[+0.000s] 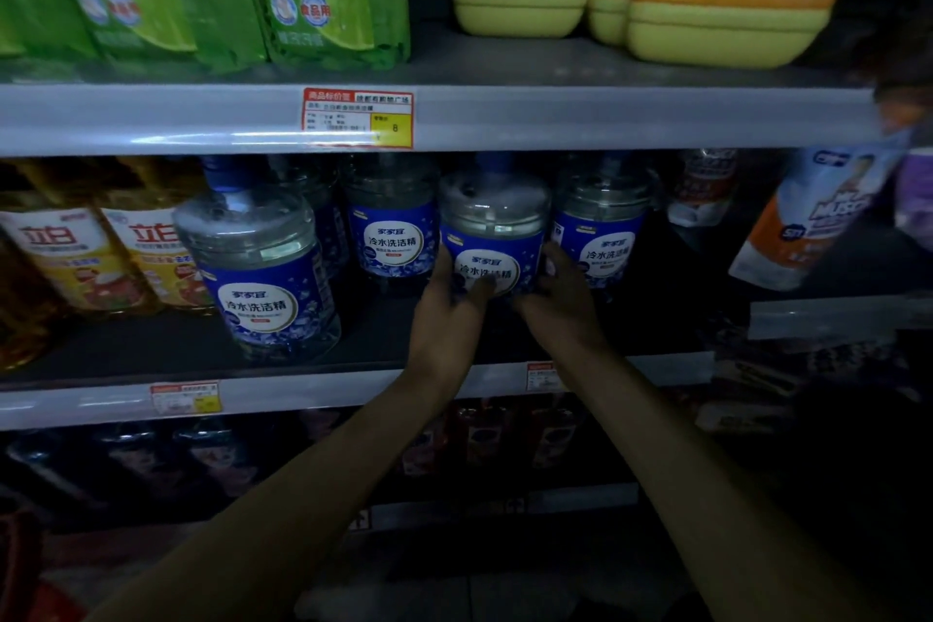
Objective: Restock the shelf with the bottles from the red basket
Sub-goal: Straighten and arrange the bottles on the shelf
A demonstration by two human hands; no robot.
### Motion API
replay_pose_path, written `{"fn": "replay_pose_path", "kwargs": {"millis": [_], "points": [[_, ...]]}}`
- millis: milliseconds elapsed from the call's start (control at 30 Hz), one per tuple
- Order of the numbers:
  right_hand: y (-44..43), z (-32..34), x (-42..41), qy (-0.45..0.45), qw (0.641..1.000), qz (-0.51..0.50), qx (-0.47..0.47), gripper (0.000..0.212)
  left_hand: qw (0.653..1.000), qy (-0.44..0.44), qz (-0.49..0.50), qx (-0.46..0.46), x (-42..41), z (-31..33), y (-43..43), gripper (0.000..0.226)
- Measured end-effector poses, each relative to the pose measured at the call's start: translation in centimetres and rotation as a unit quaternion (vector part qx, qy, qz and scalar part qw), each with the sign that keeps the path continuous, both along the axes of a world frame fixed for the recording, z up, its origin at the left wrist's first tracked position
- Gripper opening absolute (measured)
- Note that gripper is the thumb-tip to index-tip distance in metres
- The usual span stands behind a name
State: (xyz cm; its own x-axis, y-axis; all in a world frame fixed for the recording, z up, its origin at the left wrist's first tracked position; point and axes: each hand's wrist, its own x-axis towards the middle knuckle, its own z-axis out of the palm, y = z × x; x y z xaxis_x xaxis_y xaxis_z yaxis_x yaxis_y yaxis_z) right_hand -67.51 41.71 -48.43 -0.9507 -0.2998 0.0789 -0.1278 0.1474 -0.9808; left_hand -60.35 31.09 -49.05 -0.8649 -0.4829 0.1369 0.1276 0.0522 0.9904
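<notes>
Dim overhead light catches the upper shelf rail [555, 116], glare streaking its plastic strip toward 9 o'clock. Bottom shelves [202, 460] at 6 o'clock sink into heavy shadow. The centre bottle [495, 227] reads fairly clearly; pouches [818, 217] at 3 o'clock smear with blur and wide-angle bending.

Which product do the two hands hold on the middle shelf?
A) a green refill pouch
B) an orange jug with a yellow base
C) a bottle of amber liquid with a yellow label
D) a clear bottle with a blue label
D: the left hand and the right hand grip the two sides of the clear bottle with a blue label.
</notes>
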Motion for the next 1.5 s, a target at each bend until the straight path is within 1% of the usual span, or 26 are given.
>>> {"fn": "replay_pose_path", "kwargs": {"millis": [133, 233, 300, 400, 567, 700, 833, 900, 1033, 1233, 1400, 1500], "points": [[1.3, 0.5, 0.3, -0.021, 1.0, 0.004, 0.014, 0.057, 0.997, -0.01, 0.004, -0.078, 1.6, -0.5, -0.3, 0.054], [1.4, 0.4, 0.2, 0.009, 0.999, -0.008, 0.047, 0.057, 0.992, -0.024, 0.028, -0.117, 1.7, -0.2, -1.8, 0.046], [1.1, 0.2, 0.2, 0.023, 0.998, -0.016, 0.056, 0.055, 0.991, -0.031, 0.043, -0.127, 1.4, -0.1, -2.9, 0.047], [0.6, 0.0, 0.0, 0.039, 0.997, -0.025, 0.064, 0.065, 0.988, -0.032, 0.034, -0.148, 0.8, 0.1, -3.6, 0.055], [0.5, -0.4, -0.2, 0.084, 0.996, -0.01, 0.033, 0.073, 0.982, -0.016, 0.003, -0.187, 0.3, 0.7, -4.2, 0.057], [0.4, -1.0, -0.1, 0.107, 0.994, 0.017, 0.024, 0.082, 0.982, -0.011, -0.041, -0.185, 0.1, 0.7, -4.9, 0.068], [-0.2, -1.8, 0.2, 0.132, 0.99, 0.02, 0.038, 0.099, 0.986, 0.004, -0.046, -0.159, -0.2, 0.7, -5.0, 0.064], [-0.3, -1.9, 0.3, 0.134, 0.99, 0.019, 0.041, 0.102, 0.987, 0.01, -0.043, -0.153, -0.3, 0.9, -4.9, 0.062], [0.0, -1.9, 0.4, 0.135, 0.99, 0.025, 0.039, 0.103, 0.988, 0.013, -0.036, -0.149, -0.3, 0.9, -4.7, 0.059], [0.6, -1.9, 0.5, 0.122, 0.992, 0.036, 0.019, 0.103, 0.992, 0.018, -0.026, -0.125, 0.7, 0.5, -4.0, 0.066], [-0.2, -1.6, 1.4, 0.126, 0.991, 0.054, 0.011, 0.09, 0.992, 0.018, -0.003, -0.123, 2.4, 0.6, -4.4, 0.065], [-1.7, -1.7, 2.3, 0.125, 0.99, 0.061, 0.007, 0.089, 0.992, 0.019, 0.018, -0.121, 3.5, 0.5, -5.5, 0.062]]}}
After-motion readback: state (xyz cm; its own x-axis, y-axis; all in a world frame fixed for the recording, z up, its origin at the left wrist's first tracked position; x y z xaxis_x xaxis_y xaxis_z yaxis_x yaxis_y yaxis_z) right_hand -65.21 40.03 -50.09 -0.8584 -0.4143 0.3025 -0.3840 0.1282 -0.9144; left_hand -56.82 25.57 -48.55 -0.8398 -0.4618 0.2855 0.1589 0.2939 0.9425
